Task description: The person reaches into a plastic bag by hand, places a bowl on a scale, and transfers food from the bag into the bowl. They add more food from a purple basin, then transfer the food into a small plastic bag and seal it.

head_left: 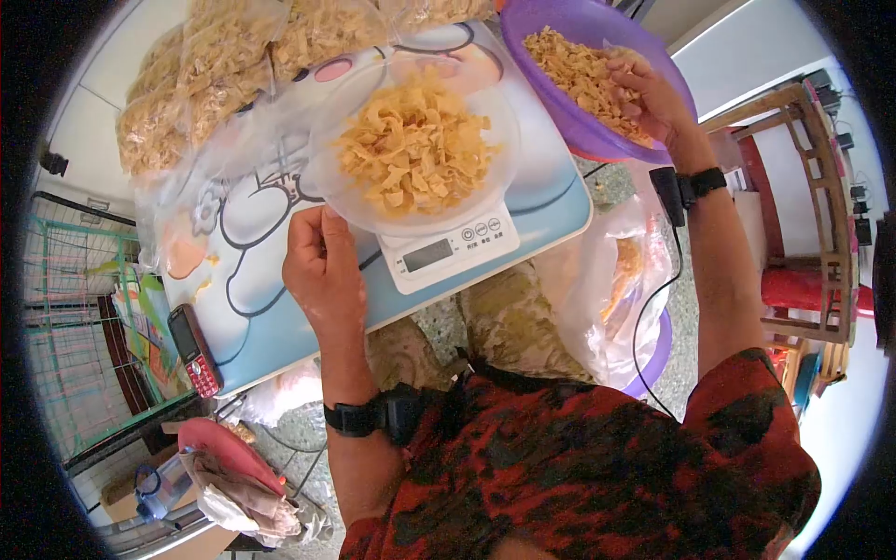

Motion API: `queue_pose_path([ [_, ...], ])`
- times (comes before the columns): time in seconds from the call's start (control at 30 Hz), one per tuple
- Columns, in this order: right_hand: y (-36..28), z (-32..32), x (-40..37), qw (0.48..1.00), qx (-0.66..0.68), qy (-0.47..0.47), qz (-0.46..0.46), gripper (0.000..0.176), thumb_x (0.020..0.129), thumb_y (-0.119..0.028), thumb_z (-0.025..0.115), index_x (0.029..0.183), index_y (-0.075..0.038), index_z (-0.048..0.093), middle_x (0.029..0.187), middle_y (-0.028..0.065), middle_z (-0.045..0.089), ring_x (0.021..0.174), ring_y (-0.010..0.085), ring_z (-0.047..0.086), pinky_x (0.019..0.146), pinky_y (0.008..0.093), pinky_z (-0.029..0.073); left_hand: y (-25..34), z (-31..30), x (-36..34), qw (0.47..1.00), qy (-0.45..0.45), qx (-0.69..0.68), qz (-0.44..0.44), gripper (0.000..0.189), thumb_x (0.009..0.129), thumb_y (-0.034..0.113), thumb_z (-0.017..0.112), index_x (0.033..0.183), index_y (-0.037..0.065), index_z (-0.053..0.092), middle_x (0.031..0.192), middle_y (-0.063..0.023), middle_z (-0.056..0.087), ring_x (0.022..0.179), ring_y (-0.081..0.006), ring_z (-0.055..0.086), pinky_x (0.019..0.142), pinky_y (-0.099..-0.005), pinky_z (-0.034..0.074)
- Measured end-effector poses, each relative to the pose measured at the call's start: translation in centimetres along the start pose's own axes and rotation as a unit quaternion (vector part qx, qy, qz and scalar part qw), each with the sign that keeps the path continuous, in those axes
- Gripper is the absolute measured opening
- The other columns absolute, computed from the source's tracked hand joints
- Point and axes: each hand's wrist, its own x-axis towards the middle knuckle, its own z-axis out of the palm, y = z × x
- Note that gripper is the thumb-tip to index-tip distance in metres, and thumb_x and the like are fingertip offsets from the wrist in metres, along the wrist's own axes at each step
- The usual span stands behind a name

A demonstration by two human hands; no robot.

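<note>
A white digital kitchen scale sits near the table's front edge, with a translucent plastic bowl on top. The bowl holds a heap of yellow, crinkled dried chips. My left hand is closed, with thumb and fingers pinching the near-left rim of the bowl. Over to the right, my right hand reaches into a purple basin, its fingers curled at similar loose chips. Something shiny and translucent shows by those fingertips, too small to make out. The scale's display is unreadable.
Filled clear bags of chips line the table's far side. A red phone lies at the left corner of the cartoon-printed table. A black cable hangs at right, near a plastic bag. A pink stool stands lower left.
</note>
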Motion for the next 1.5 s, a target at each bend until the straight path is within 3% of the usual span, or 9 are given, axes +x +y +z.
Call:
queue_pose_path([
  [0.1, 0.0, -0.3, -0.5, 0.988, 0.149, -0.024, -0.016, 0.02, 0.093, -0.014, 0.059, 0.112, -0.01, 0.059, 0.105, 0.0023, 0.058, 0.077, 0.0107, 0.056, 0.046, 0.0183, 0.041, -0.1, -0.2, 0.1, 1.0, -0.002, 0.021, -0.002, 0.02, 0.098, 0.015, 0.055, 0.084, 0.001, 0.056, 0.066, 0.0057, 0.047, 0.06, -0.0016, 0.039, 0.052, -0.0187, 0.032],
  [0.5, -2.5, 1.7, -1.4, 0.95, 0.286, -0.115, 0.054, 0.019, 0.096, -0.021, 0.057, 0.108, -0.006, 0.058, 0.096, 0.0037, 0.059, 0.07, 0.0087, 0.05, 0.046, 0.0171, 0.035, -1.0, -0.4, 0.3, 1.0, -0.008, 0.009, 0.015, 0.02, 0.098, 0.017, 0.057, 0.085, 0.001, 0.057, 0.067, 0.0042, 0.051, 0.061, -0.0025, 0.043, 0.054, -0.0191, 0.036],
  [0.6, -6.2, 7.3, -4.3, 0.976, 0.162, -0.116, -0.086, 0.023, 0.097, -0.018, 0.056, 0.114, -0.003, 0.056, 0.102, 0.0054, 0.057, 0.071, 0.0067, 0.046, 0.046, 0.0163, 0.029, -1.1, -0.4, 0.2, 1.0, -0.006, 0.017, 0.019, 0.02, 0.097, 0.017, 0.057, 0.085, 0.001, 0.058, 0.066, 0.0036, 0.051, 0.061, -0.0028, 0.043, 0.054, -0.0194, 0.037],
  [0.77, -12.1, 17.8, -9.2, 0.975, -0.111, -0.135, -0.137, 0.017, 0.096, -0.013, 0.057, 0.11, -0.004, 0.061, 0.086, -0.0014, 0.06, 0.077, 0.0047, 0.053, 0.065, 0.0194, 0.041, -0.9, -0.3, 0.2, 1.0, -0.005, 0.0, 0.017, 0.02, 0.097, 0.016, 0.057, 0.084, 0.001, 0.058, 0.066, 0.003, 0.051, 0.061, -0.0033, 0.043, 0.055, -0.02, 0.038],
  [1.03, -10.0, 24.3, -7.8, 0.739, -0.441, -0.267, -0.434, 0.023, 0.097, -0.019, 0.055, 0.114, -0.004, 0.06, 0.107, 0.0058, 0.06, 0.088, 0.0128, 0.056, 0.064, 0.0262, 0.046, -0.6, -0.7, 0.1, 0.999, -0.02, 0.023, 0.022, 0.02, 0.097, 0.019, 0.056, 0.086, 0.002, 0.057, 0.068, 0.0032, 0.051, 0.063, -0.0043, 0.044, 0.057, -0.021, 0.038],
  [1.13, -9.2, 24.6, -8.1, 0.697, -0.45, -0.3, -0.471, 0.029, 0.091, -0.028, 0.055, 0.106, -0.004, 0.063, 0.107, 0.0138, 0.063, 0.103, 0.033, 0.06, 0.09, 0.0408, 0.046, -0.8, -0.7, 0.1, 0.999, -0.029, 0.019, 0.008, 0.02, 0.098, 0.019, 0.055, 0.087, 0.002, 0.057, 0.069, 0.0027, 0.051, 0.064, -0.0051, 0.044, 0.057, -0.0215, 0.038],
  [1.23, -9.8, 24.6, -8.1, 0.665, -0.455, -0.273, -0.526, 0.025, 0.093, -0.022, 0.055, 0.108, -0.005, 0.064, 0.104, 0.01, 0.066, 0.094, 0.0242, 0.064, 0.079, 0.0334, 0.05, -0.6, -0.8, 0.2, 0.999, -0.026, 0.041, 0.013, 0.021, 0.097, 0.02, 0.055, 0.087, 0.002, 0.058, 0.069, 0.0026, 0.051, 0.064, -0.0055, 0.045, 0.057, -0.0221, 0.039],
  [1.37, -12.7, 24.0, -10.2, 0.729, -0.459, -0.261, -0.436, 0.023, 0.096, -0.013, 0.054, 0.117, -0.005, 0.06, 0.098, 0.0015, 0.063, 0.082, 0.007, 0.057, 0.072, 0.0221, 0.047, -0.2, -0.9, 0.1, 0.999, -0.03, 0.034, 0.001, 0.022, 0.097, 0.02, 0.055, 0.087, 0.001, 0.059, 0.069, 0.0025, 0.052, 0.064, -0.0056, 0.045, 0.057, -0.0223, 0.039],
  [1.5, -12.1, 23.0, -11.5, 0.832, -0.375, -0.137, -0.386, 0.024, 0.096, -0.011, 0.053, 0.117, -0.003, 0.06, 0.1, 0.0037, 0.065, 0.085, 0.0102, 0.06, 0.076, 0.0238, 0.049, -0.4, -0.8, 0.2, 0.998, -0.025, 0.062, 0.009, 0.021, 0.097, 0.02, 0.056, 0.087, 0.001, 0.059, 0.069, 0.0024, 0.052, 0.064, -0.0055, 0.045, 0.057, -0.0223, 0.039],
])
